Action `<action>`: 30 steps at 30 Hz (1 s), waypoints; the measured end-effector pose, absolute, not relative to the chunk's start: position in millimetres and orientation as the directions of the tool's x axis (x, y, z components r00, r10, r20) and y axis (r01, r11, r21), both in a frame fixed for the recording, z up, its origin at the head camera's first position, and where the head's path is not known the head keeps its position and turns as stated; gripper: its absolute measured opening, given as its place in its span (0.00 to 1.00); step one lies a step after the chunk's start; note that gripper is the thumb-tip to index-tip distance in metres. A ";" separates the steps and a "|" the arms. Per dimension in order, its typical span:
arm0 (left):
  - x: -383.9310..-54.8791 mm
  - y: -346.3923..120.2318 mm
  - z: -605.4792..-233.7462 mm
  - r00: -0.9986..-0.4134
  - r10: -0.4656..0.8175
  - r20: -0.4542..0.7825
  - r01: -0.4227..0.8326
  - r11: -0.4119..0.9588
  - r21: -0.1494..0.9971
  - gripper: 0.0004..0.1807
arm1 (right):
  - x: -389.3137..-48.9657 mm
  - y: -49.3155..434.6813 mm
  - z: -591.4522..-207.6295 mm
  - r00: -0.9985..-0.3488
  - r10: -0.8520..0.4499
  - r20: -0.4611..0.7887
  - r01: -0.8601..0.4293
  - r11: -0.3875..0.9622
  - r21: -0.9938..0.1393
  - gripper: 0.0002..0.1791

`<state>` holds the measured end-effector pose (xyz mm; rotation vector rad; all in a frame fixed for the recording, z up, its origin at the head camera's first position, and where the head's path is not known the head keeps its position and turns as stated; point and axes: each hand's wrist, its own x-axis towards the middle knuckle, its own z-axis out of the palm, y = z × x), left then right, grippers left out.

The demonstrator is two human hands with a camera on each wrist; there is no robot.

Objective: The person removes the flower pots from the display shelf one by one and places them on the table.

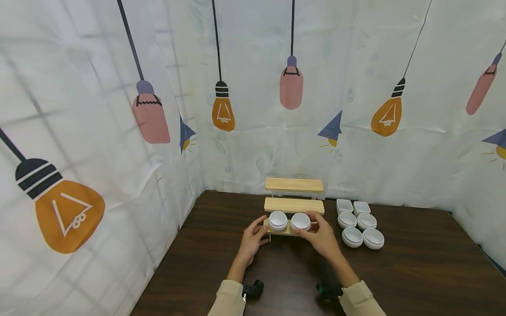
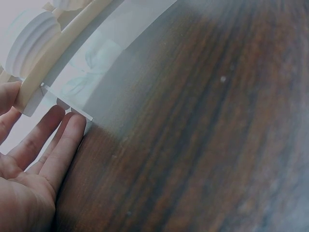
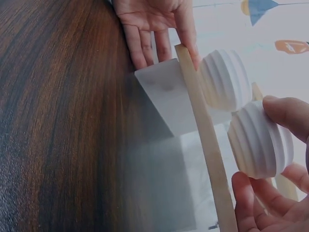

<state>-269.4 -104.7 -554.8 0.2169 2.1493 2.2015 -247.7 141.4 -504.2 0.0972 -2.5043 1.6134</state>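
A three-step wooden display stand [image 1: 294, 205] with clear supports is in front of me in the head view. On its lowest step sit two stacks of round white bowls, a left stack [image 1: 278, 221] and a right stack [image 1: 301, 222]. My left hand [image 1: 251, 240] holds the left end of the lowest step, its other fingers beside the clear support [image 2: 67, 100]. My right hand [image 1: 323, 238] grips the right bowl stack [image 3: 263, 140] between thumb and fingers. In the right wrist view the left bowl stack [image 3: 226, 79] stands close beside it.
Right of the stand, several stacks of round white bowls [image 1: 352, 237] stand in two columns, with square white bowls [image 1: 344, 206] behind them. The dark wooden table [image 1: 427, 263] ends at a patterned white curtain [image 1: 245, 162] behind and at the left.
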 end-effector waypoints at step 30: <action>-266.1 -104.0 -550.8 -0.989 0.140 0.049 0.046 -0.027 0.999 0.26 | -230.6 162.7 -498.8 -0.991 -0.002 0.136 -0.125 0.399 -0.908 0.35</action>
